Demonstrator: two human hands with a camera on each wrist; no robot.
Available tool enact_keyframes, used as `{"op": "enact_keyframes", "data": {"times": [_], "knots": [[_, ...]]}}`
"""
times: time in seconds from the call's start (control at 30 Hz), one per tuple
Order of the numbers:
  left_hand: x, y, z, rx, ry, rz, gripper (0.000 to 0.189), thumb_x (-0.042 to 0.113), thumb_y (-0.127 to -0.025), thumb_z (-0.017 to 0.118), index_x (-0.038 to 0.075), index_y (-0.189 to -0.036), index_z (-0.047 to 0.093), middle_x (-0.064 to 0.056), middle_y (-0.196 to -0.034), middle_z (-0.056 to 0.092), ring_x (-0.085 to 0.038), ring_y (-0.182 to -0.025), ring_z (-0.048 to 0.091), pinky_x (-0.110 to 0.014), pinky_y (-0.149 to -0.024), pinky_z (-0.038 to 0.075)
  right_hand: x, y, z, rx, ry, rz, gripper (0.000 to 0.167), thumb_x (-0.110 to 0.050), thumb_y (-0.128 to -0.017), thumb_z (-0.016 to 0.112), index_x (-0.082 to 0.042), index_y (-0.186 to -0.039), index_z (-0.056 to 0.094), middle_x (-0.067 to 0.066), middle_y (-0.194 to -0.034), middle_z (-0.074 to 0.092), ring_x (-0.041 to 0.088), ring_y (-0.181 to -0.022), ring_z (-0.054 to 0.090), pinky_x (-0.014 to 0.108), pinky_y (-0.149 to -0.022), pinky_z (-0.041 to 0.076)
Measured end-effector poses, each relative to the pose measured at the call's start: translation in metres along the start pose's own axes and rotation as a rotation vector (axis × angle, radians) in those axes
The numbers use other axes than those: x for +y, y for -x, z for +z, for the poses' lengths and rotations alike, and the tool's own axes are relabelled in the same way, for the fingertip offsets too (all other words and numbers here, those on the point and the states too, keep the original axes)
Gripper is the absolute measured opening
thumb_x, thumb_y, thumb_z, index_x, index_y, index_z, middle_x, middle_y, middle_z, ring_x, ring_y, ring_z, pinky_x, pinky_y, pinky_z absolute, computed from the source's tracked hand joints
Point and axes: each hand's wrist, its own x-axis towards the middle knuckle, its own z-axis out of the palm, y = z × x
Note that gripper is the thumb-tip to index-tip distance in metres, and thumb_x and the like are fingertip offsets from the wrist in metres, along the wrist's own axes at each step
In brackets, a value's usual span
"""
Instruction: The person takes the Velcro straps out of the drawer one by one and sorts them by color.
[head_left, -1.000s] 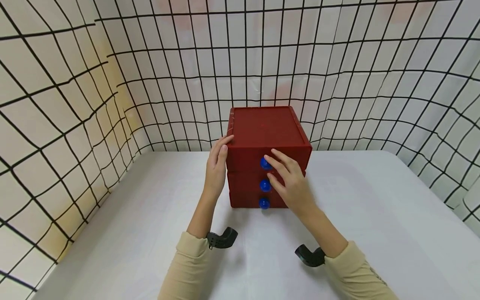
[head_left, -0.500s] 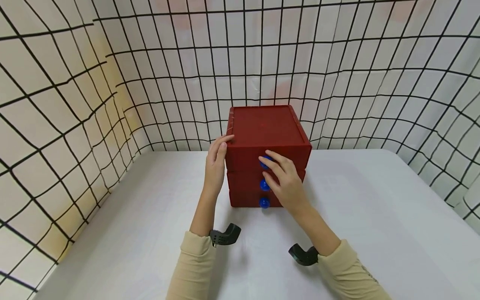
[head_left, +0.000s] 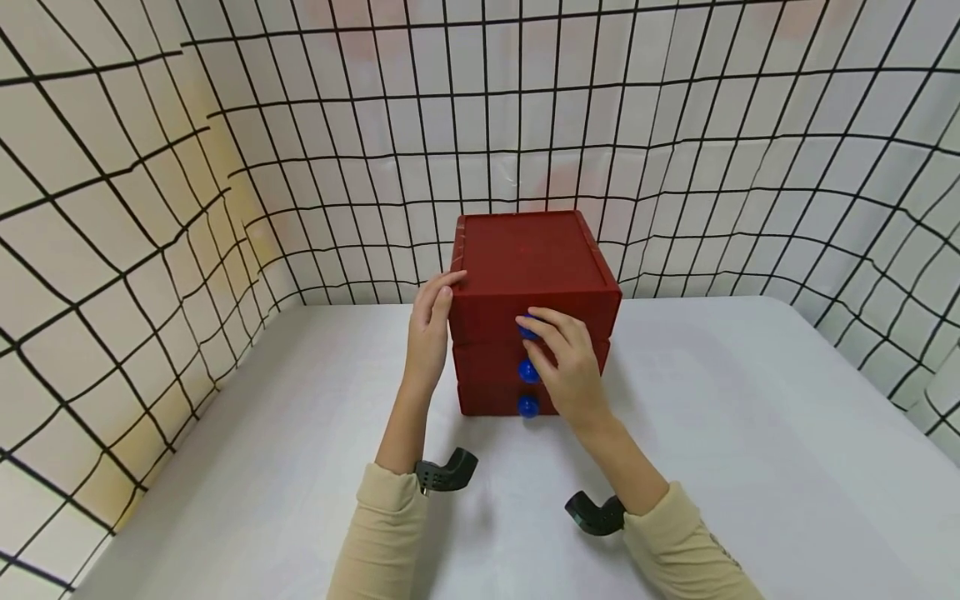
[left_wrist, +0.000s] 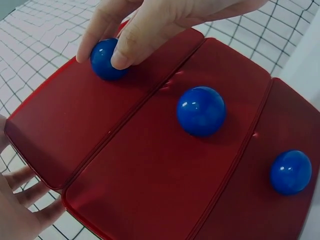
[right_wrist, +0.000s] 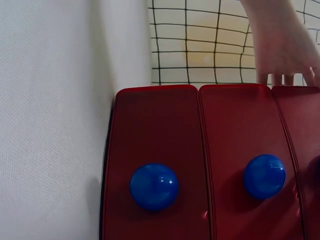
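A red box with three closed drawers, each bearing a round blue knob, stands upright on a white table.

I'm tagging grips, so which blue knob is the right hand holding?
The top knob: the right hand pinches it, while the middle knob and bottom knob are untouched.

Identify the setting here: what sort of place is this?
Probably a recording or test booth, not a lived-in room: grid-patterned walls surround a plain white tabletop, a red drawer unit stands on it, and the person wears black wrist devices.
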Motion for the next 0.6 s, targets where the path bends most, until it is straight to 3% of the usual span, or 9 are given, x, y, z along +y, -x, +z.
{"op": "enact_keyframes", "data": {"times": [0.3, 0.4, 0.6], "knots": [[0.028, 0.009, 0.001, -0.015, -0.018, -0.032, 0.035, 0.018, -0.099, 0.032, 0.002, -0.12, 0.054, -0.012, -0.136, 0.038, -0.024, -0.124, 0.037, -0.044, -0.102, 0.033, -0.003, 0.002, -0.001, -0.003, 0.014, 0.015, 0.032, 0.001, -0.076, 0.069, -0.006, -0.107, 0.066, 0.01, -0.117, 0.058, 0.026, -0.108, 0.049, 0.017, -0.094, 0.038], [0.027, 0.009, 0.001, -0.017, -0.022, -0.04, 0.034, 0.019, -0.099, 0.032, 0.003, -0.12, 0.054, -0.011, -0.136, 0.038, -0.024, -0.125, 0.036, -0.045, -0.103, 0.032, -0.004, 0.004, -0.002, -0.007, 0.018, 0.018, 0.031, 0.001, -0.076, 0.068, -0.006, -0.107, 0.066, 0.01, -0.117, 0.058, 0.025, -0.108, 0.049, 0.016, -0.094, 0.038], [0.006, 0.004, -0.003, -0.032, -0.018, -0.013, 0.037, 0.032, -0.098, 0.034, 0.012, -0.119, 0.056, -0.003, -0.136, 0.038, -0.017, -0.127, 0.034, -0.044, -0.104, 0.031, -0.006, 0.006, -0.005, -0.024, 0.018, 0.027, 0.03, 0.0, -0.078, 0.067, -0.007, -0.107, 0.065, 0.01, -0.117, 0.057, 0.024, -0.107, 0.048, 0.018, -0.092, 0.039]]}}
